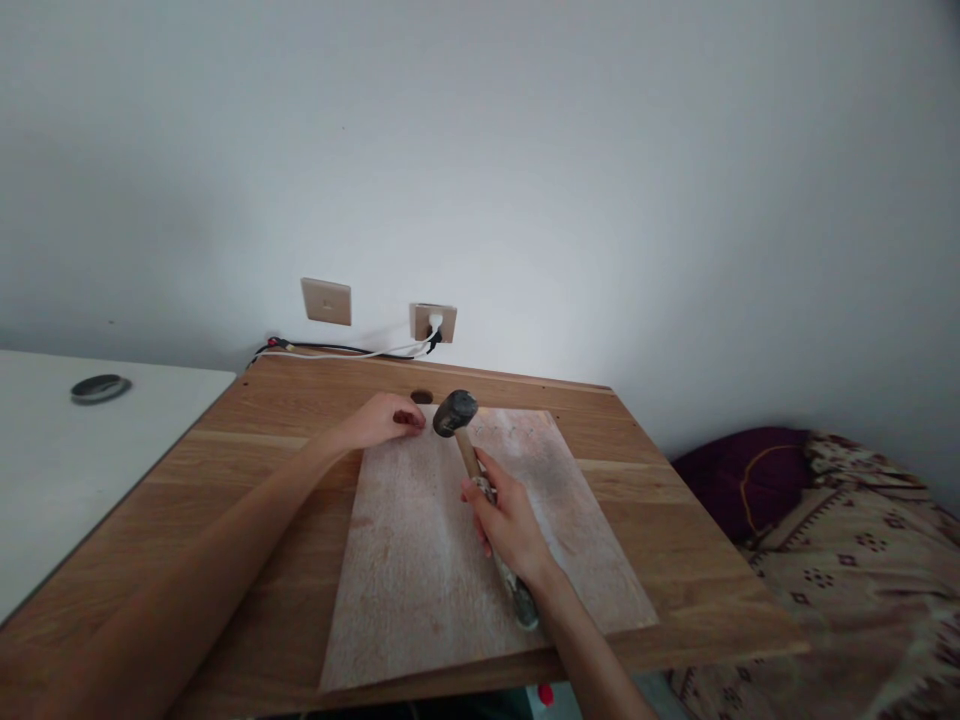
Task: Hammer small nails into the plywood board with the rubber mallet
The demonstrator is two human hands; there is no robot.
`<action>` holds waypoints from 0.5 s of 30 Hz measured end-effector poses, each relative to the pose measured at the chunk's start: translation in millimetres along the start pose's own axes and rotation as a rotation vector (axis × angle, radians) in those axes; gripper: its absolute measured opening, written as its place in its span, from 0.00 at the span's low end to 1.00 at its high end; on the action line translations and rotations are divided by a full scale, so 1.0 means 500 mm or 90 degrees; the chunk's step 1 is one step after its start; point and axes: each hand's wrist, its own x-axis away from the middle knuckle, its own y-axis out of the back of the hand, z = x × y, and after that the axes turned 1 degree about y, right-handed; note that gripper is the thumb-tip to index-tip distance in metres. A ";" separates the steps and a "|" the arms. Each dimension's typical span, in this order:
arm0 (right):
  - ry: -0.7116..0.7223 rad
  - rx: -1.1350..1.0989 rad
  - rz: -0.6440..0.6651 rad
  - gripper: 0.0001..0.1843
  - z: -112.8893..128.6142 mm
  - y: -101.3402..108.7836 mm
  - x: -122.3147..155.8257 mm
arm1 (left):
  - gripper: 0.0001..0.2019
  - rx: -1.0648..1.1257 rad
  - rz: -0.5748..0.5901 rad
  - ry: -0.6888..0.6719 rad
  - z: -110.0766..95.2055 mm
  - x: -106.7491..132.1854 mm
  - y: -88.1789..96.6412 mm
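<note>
My right hand point(510, 515) is wrapped around the wooden handle of a hammer point(455, 412) with a thick black head. The hammer slants up and to the left above a pale, worn board point(427, 570). My left hand point(386, 420) is at the board's far left corner, thumb and fingers pinched together close to the hammer head. Whatever is between those fingertips is too small to make out. Along the board's far edge, right of the hammer head, several tiny marks or nails point(514, 430) show in a row.
Under the board is a wooden table point(285, 480) with a round cable hole point(421, 397). Cables point(337, 352) run along the wall to a socket point(442, 322). A white surface point(52, 460) with a dark round lid-like object point(100, 388) adjoins at left. Patterned bedding point(847, 570) lies right.
</note>
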 end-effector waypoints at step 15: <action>0.013 0.035 0.026 0.29 0.015 -0.022 -0.014 | 0.23 0.046 -0.006 0.058 0.009 0.008 0.004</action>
